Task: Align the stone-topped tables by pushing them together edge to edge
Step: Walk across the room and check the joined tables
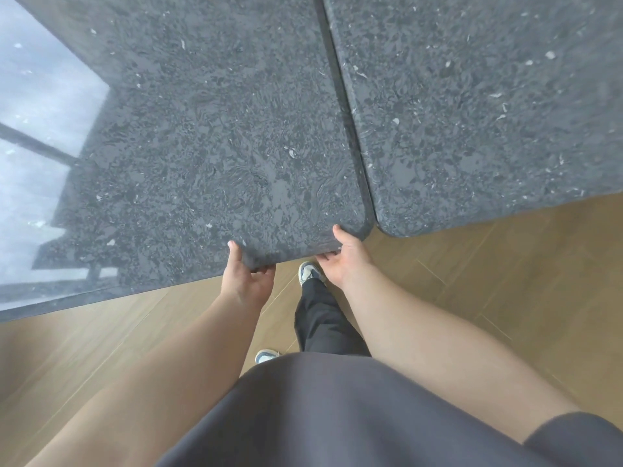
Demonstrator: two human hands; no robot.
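We find two stone-topped benches side by side. Both hands hold the near edge of the left bench (188, 136), close to its rounded near-right corner. The left hand (247, 279) has its thumb on the top surface and its fingers curled under the edge; the right hand (344, 256) has the same grip, nearer the corner. Each grip is closed on the slab edge and holds nothing else.

The right bench (488, 106) lies immediately to the right of that corner. A narrow dark seam (340, 106) runs between the two tops, away from the person; the tops appear nearly closed, though we cannot tell whether they touch. The right bench's near edge sits further from the person than the left bench's near edge, so the fronts are not flush.

We judge the remaining move to be a push away from the person and slightly rightward, the right hand being nearer the seam. Wood flooring (505, 281) lies below.
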